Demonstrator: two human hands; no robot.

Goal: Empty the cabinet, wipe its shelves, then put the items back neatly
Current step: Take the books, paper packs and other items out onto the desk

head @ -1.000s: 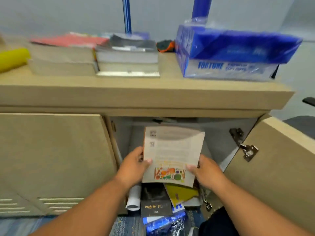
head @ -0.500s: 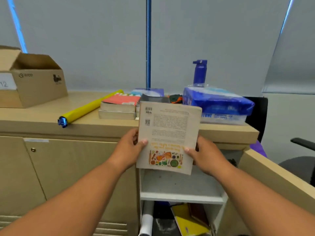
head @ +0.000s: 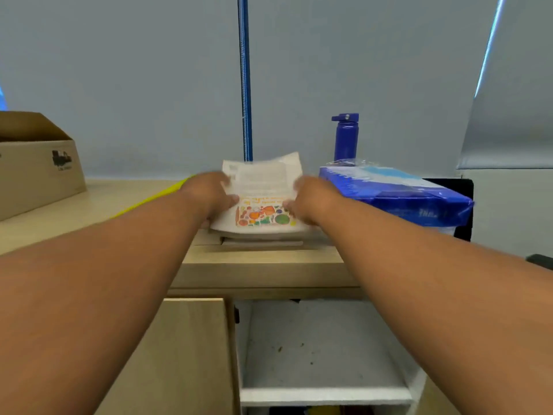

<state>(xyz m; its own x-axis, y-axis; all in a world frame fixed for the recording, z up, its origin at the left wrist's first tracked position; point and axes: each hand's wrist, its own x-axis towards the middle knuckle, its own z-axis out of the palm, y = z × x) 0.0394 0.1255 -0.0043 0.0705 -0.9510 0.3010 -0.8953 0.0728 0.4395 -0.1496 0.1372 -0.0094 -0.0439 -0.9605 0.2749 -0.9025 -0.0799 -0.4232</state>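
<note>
Booklet (head: 263,202) has travelled from mid-air onto the book stack (head: 260,241) atop the cabinet (head: 269,271), far centre. Head view: left hand (head: 209,196) and right hand (head: 311,202) grip its side edges. Upper shelf (head: 323,354) emptied, specks unwiped; lower items (head: 320,411) remain. Wiping and restocking outstanding.

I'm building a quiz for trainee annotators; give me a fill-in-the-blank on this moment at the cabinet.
The left hand and right hand grip the booklet, one on each ____.
The water bottle behind the wrapped paper ream is ____ in colour.
The cardboard box stands at the countertop's ____ end.
Missing words: side; blue; left.
</note>
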